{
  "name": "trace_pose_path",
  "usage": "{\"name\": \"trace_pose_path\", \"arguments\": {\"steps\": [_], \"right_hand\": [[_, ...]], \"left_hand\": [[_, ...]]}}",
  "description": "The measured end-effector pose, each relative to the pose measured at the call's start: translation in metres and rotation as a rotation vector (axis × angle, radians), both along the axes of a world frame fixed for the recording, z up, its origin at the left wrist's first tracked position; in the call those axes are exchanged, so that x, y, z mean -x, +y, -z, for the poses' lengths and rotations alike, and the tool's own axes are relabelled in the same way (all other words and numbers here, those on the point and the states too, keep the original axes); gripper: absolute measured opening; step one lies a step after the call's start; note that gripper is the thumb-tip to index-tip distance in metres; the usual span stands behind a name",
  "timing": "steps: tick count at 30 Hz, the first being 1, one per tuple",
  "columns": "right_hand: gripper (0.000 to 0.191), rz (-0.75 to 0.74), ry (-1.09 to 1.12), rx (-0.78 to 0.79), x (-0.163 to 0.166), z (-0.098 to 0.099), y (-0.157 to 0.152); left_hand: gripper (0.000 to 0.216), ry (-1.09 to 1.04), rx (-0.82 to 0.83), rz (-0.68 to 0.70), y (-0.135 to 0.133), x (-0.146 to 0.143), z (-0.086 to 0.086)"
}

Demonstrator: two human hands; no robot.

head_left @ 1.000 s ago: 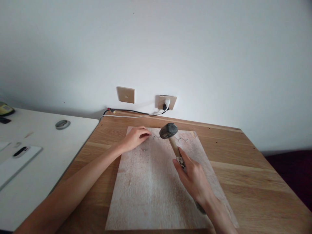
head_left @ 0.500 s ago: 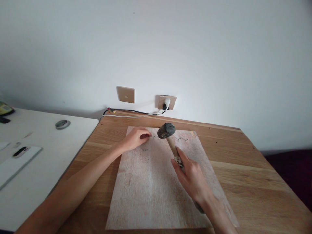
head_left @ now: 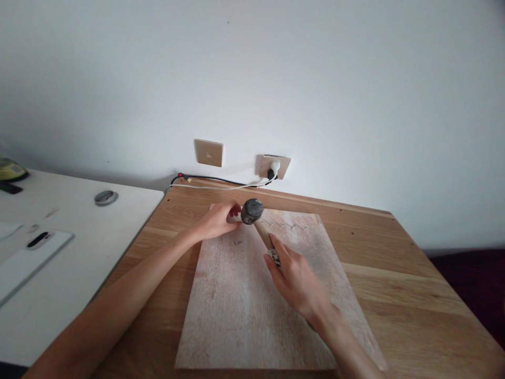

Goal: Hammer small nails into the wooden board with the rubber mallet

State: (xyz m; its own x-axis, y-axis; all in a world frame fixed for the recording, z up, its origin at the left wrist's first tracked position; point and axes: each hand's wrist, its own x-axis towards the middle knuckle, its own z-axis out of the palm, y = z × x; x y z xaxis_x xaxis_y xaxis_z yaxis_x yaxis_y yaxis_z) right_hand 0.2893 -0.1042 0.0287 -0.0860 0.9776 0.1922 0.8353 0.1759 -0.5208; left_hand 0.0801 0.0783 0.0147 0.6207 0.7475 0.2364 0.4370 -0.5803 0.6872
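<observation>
A pale wooden board [head_left: 236, 310] lies on the oak table [head_left: 414, 295]. My right hand [head_left: 294, 281] grips the wooden handle of a hammer [head_left: 258, 226], whose dark head [head_left: 252, 211] hangs just above the board's far left part. My left hand [head_left: 216, 221] rests at the board's far left corner, fingers pinched right beside the hammer head; what they hold is too small to make out. A row of several nails [head_left: 288, 226] stands along the board's far edge. One loose nail [head_left: 237, 242] lies on the board near my left hand.
A white desk [head_left: 59, 273] adjoins the oak table on the left, with a round grommet [head_left: 105, 197], a white phone-like slab [head_left: 31, 252] and a yellow-green object [head_left: 10, 169]. Behind on the wall are a switch plate [head_left: 209, 152] and a socket [head_left: 274, 166] with plugged cables.
The hammer head has swung left and down towards my left hand's fingertips; my right hand followed to the left. My left hand stayed at the corner. The camera shifted slightly.
</observation>
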Motion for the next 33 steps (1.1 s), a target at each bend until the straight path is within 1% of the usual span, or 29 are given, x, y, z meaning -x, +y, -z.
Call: {"name": "trace_pose_path", "arguments": {"steps": [2,4,7,10,13,18,21,25,29,31,33], "right_hand": [[0.050,-0.011,-0.022,0.003,0.001,0.002,0.002],[0.050,-0.005,-0.032,0.009,0.002,0.005,0.003],[0.051,0.022,-0.028,0.016,0.003,0.008,0.003],[0.052,0.028,0.012,0.019,0.003,0.009,0.001],[0.052,0.037,0.038,0.018,-0.001,0.008,-0.004],[0.052,0.102,0.048,0.015,-0.011,0.006,-0.012],[0.052,0.121,0.051,0.016,-0.014,0.005,-0.013],[0.052,0.119,0.047,-0.006,-0.014,0.004,-0.014],[0.054,0.119,0.054,0.005,-0.012,0.003,-0.015],[0.054,0.117,0.062,0.013,-0.010,0.003,-0.014],[0.054,0.105,0.071,0.016,-0.008,0.003,-0.013]], "left_hand": [[0.011,0.073,-0.066,0.021,-0.007,0.009,-0.008],[0.009,0.173,-0.131,0.092,-0.019,0.015,-0.013],[0.013,0.327,-0.240,0.159,-0.042,0.017,-0.012],[0.004,0.366,-0.304,0.170,-0.053,0.012,-0.008],[0.006,0.357,-0.292,0.146,-0.046,0.013,-0.007],[0.010,0.267,-0.191,0.049,-0.019,0.027,-0.007],[0.012,0.209,-0.171,0.057,-0.008,0.030,-0.004],[0.018,0.179,-0.187,0.078,-0.004,0.027,0.000],[0.018,0.220,-0.220,0.104,-0.002,0.022,-0.001],[0.018,0.228,-0.209,0.098,-0.002,0.019,-0.002],[0.017,0.180,-0.157,0.074,-0.003,0.014,-0.001]]}}
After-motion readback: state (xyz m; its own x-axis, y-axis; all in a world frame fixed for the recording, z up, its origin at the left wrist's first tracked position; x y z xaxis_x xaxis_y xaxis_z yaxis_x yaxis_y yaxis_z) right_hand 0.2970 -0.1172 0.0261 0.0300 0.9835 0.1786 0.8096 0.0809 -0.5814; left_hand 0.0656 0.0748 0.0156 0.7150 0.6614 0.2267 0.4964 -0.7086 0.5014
